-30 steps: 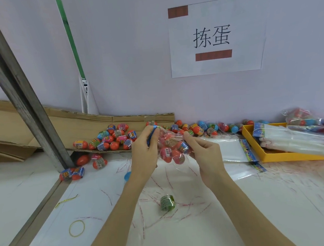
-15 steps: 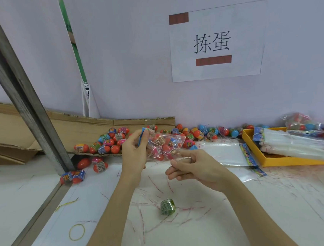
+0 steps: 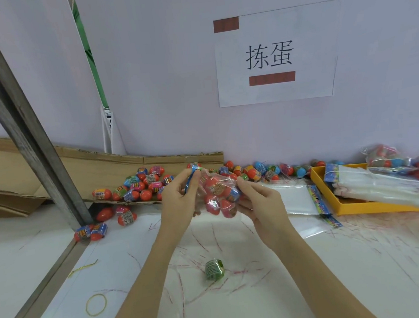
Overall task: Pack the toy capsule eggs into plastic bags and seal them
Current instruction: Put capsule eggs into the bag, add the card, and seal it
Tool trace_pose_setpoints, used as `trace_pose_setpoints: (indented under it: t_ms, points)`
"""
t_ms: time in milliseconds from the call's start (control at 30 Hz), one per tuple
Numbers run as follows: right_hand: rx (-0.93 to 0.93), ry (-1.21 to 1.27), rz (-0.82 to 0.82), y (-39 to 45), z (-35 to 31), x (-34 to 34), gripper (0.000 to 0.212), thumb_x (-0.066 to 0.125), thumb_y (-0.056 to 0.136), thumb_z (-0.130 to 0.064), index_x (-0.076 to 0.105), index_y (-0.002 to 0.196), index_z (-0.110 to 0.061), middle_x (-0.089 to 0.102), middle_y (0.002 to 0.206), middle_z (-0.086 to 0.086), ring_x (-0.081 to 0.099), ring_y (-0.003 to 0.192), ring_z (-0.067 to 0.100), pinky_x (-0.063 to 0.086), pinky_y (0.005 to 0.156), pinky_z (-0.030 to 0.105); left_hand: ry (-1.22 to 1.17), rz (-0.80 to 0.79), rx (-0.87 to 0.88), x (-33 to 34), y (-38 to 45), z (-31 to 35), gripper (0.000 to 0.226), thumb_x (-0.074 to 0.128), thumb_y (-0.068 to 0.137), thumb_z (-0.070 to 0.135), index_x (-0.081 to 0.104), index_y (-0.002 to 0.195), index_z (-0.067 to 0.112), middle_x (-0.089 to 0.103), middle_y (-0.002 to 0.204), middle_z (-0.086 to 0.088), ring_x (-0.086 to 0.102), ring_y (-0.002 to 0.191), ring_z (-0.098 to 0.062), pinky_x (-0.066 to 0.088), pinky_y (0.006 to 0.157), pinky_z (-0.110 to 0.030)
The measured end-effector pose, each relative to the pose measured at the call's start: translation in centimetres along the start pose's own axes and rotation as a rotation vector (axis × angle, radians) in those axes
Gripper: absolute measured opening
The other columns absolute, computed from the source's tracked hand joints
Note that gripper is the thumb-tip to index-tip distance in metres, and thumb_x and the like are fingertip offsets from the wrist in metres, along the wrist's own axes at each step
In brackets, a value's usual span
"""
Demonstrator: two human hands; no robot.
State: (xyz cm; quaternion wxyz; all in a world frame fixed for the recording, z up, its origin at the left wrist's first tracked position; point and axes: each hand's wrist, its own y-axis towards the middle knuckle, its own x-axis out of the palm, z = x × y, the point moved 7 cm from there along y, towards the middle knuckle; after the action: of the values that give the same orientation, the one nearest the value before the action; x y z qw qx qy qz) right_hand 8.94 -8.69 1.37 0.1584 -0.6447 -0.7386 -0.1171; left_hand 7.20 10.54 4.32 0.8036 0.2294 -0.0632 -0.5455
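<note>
Head cam: both hands are up over the tabletop (image 3: 338,274), holding a clear plastic bag (image 3: 219,195) stuffed with red capsule eggs between them. The left hand (image 3: 179,201) pinches the bag's blue header strip (image 3: 192,179) with thumb and fingers curled round it. The right hand (image 3: 259,202) has its fingers curled into the bag's right side, gripping it. Loose eggs (image 3: 140,187) are piled on the flattened cardboard (image 3: 103,167) far left and strung along the wall. A green capsule (image 3: 214,269) sits near, between the forearms. Far right there's a yellow tray (image 3: 357,207) with a stack of empty bags (image 3: 380,183), and filled bags (image 3: 381,155) behind it.
</note>
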Motion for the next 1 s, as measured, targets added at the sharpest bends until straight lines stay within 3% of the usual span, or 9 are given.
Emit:
trace_pose_setpoints:
  t_ms: [100, 167, 267, 367, 467, 667, 800, 900, 1000]
  points:
    - [-0.043, -0.054, 0.023, -0.1, -0.3, -0.1, 0.016, 0.070, 0.097, -0.028, 0.080, 0.101, -0.016, 0.081, 0.096, 0.007, 0.078, 0.089, 0.020, 0.061, 0.070, 0.024, 0.053, 0.003, 0.033, 0.0, 0.1, 0.2, 0.020, 0.059, 0.106, 0.026, 0.073, 0.119, 0.021, 0.075, 0.095, 0.004, 0.071, 0.091, -0.014, 0.059, 0.082, -0.029]
    - [-0.101, -0.179, 0.013, -0.2, -0.5, 0.0, 0.016, 0.070, 0.097, -0.028, 0.083, 0.092, -0.021, 0.080, 0.089, 0.004, 0.077, 0.083, 0.016, 0.060, 0.068, 0.022, 0.029, -0.117, -0.007, 0.3, 0.3, -0.2, 0.023, 0.063, 0.103, 0.031, 0.071, 0.124, 0.025, 0.076, 0.105, 0.008, 0.071, 0.104, -0.013, 0.057, 0.092, -0.027]
    - [-0.113, -0.275, -0.025, -0.2, -0.2, 0.5, 0.022, 0.066, 0.099, -0.037, 0.084, 0.091, -0.025, 0.080, 0.088, 0.000, 0.076, 0.083, 0.016, 0.061, 0.071, 0.026, 0.002, -0.235, -0.111, 0.9, 0.2, -1.1, 0.017, 0.074, 0.095, 0.033, 0.078, 0.111, 0.030, 0.080, 0.096, 0.004, 0.076, 0.094, -0.019, 0.061, 0.079, -0.023]
    - [0.003, -0.156, -0.135, -0.1, 0.5, 1.3, 0.035, 0.068, 0.094, -0.048, 0.074, 0.113, -0.018, 0.080, 0.100, 0.003, 0.078, 0.090, 0.021, 0.063, 0.077, 0.031, -0.045, -0.036, -0.147, -0.1, 0.2, -1.7, 0.008, 0.075, 0.097, 0.020, 0.082, 0.095, 0.022, 0.080, 0.091, 0.004, 0.075, 0.093, -0.019, 0.064, 0.080, -0.035]
    - [0.036, -0.188, -0.159, 0.0, 0.7, 1.2, 0.033, 0.078, 0.090, -0.037, 0.069, 0.116, -0.020, 0.080, 0.101, 0.004, 0.078, 0.092, 0.024, 0.063, 0.075, 0.029, -0.059, 0.060, -0.176, -0.6, 0.1, -2.1, 0.010, 0.073, 0.099, 0.018, 0.082, 0.097, 0.019, 0.080, 0.092, 0.002, 0.075, 0.094, -0.022, 0.063, 0.088, -0.043]
    - [-0.071, -0.396, -0.111, 0.1, 0.2, 0.6, 0.023, 0.071, 0.095, -0.042, 0.073, 0.107, -0.023, 0.080, 0.091, -0.002, 0.077, 0.082, 0.015, 0.056, 0.066, 0.022, -0.138, -0.130, -0.306, 0.9, -0.1, -2.1, 0.038, 0.067, 0.093, 0.055, 0.082, 0.105, 0.023, 0.080, 0.098, 0.003, 0.074, 0.095, -0.014, 0.059, 0.082, -0.024]
    - [-0.143, -0.523, -0.133, 0.0, 0.1, 1.1, 0.030, 0.057, 0.102, -0.045, 0.075, 0.103, -0.021, 0.080, 0.087, -0.001, 0.077, 0.078, 0.017, 0.057, 0.061, 0.024, -0.214, -0.102, -0.363, 1.0, -0.3, -2.5, 0.021, 0.078, 0.090, 0.037, 0.083, 0.098, 0.018, 0.079, 0.095, -0.004, 0.072, 0.088, -0.014, 0.057, 0.071, -0.020]
    - [-0.201, -0.516, -0.086, 0.1, 0.1, 0.9, 0.034, 0.049, 0.108, -0.036, 0.078, 0.103, -0.018, 0.079, 0.087, 0.003, 0.077, 0.080, 0.021, 0.062, 0.068, 0.037, -0.422, -0.098, -0.460, 1.0, -0.3, -2.8, 0.028, 0.084, 0.079, 0.030, 0.081, 0.101, 0.011, 0.079, 0.102, -0.008, 0.072, 0.088, -0.016, 0.058, 0.075, -0.024]
    - [-0.206, -0.416, -0.090, 0.2, 0.1, 1.0, 0.035, 0.047, 0.110, -0.029, 0.079, 0.103, -0.017, 0.079, 0.090, 0.005, 0.076, 0.082, 0.021, 0.063, 0.071, 0.035, -0.530, -0.091, -0.490, 1.1, -0.4, -2.9, 0.027, 0.083, 0.079, 0.025, 0.079, 0.101, 0.009, 0.078, 0.100, -0.007, 0.072, 0.084, -0.012, 0.058, 0.070, -0.023]
